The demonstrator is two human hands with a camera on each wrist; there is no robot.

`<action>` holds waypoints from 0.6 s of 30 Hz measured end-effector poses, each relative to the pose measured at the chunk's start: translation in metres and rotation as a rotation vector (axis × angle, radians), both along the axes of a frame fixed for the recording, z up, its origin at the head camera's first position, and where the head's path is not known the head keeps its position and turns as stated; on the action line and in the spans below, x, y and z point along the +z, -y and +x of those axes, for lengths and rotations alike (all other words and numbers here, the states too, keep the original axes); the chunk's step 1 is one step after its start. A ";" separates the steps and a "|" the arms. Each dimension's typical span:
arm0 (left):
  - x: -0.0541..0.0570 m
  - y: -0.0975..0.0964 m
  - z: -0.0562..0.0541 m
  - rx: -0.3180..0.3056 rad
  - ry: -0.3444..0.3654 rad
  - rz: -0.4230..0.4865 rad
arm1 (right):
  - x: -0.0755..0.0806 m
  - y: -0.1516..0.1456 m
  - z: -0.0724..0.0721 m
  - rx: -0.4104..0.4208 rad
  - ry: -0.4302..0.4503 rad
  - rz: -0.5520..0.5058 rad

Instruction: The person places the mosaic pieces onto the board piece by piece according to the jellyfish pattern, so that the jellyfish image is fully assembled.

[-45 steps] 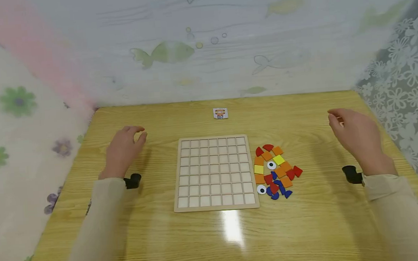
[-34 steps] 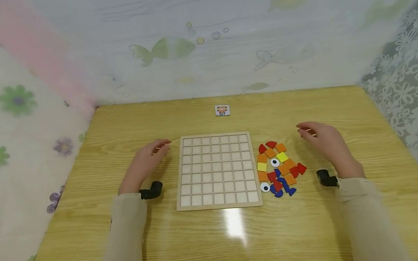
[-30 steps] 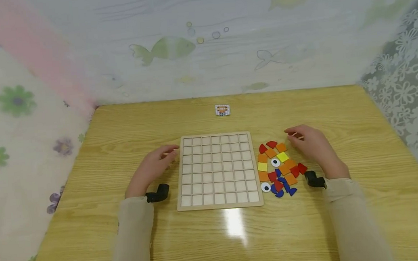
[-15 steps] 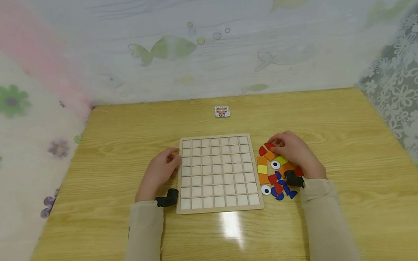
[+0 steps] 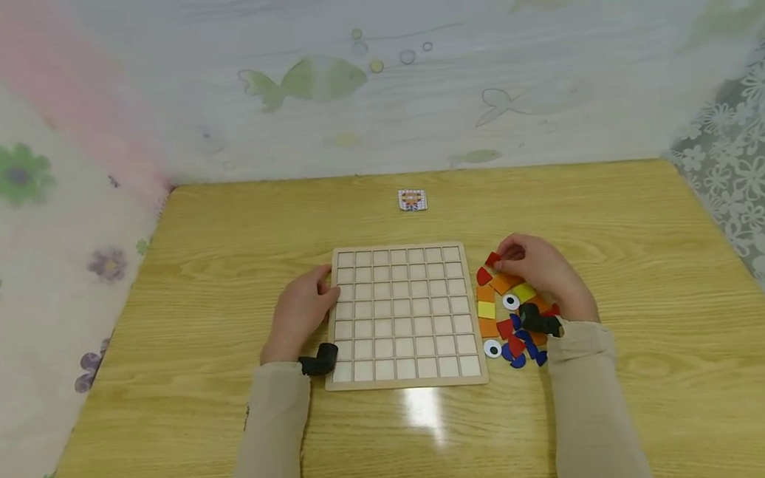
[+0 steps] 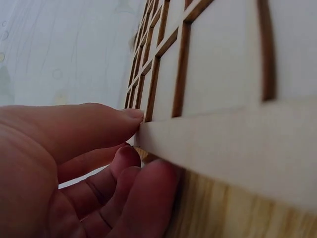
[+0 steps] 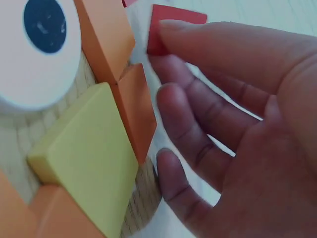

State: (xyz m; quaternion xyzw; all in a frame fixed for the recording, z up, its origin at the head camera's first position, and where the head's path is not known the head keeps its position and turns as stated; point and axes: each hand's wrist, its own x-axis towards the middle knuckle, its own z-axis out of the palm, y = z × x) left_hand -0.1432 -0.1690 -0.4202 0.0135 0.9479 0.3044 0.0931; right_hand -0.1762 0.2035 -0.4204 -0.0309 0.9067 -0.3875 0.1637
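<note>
Right hand [image 5: 548,272]: red piece [image 5: 493,259] pinched between thumb and forefinger, the other fingers loosely bent just beside the loose tiles, thumb tip covering part of the piece. Its full outline and long axis are therefore not readable, nor can I tell whether it is fully off the table [image 5: 397,453]. Left hand [image 5: 299,311]: thumb on the left rim of the wooden grid board [image 5: 402,383], fingers curled at its outer edge, gripping it there. Key relation: the red piece sits at the fingertips, just outside the board's far right corner, so the board lies to the left of the right hand's fingers; the right hand is the nearer to that corner. Nearest neighbours: a red sector piece [image 5: 483,276], an orange tile [image 5: 502,284], a yellow tile [image 5: 523,292] and a white eye disc [image 5: 510,302]. Pattern card [image 5: 412,200] lies beyond the board, well apart from both hands.
</note>
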 end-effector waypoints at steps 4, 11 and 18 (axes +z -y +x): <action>0.003 0.002 0.000 0.005 0.027 0.031 | 0.001 0.003 0.000 -0.044 -0.009 -0.050; 0.002 0.004 -0.002 0.024 0.055 0.061 | 0.010 0.032 -0.006 -0.038 -0.045 -0.121; -0.004 0.004 -0.001 0.024 0.064 0.077 | 0.012 0.070 -0.017 0.034 -0.079 -0.148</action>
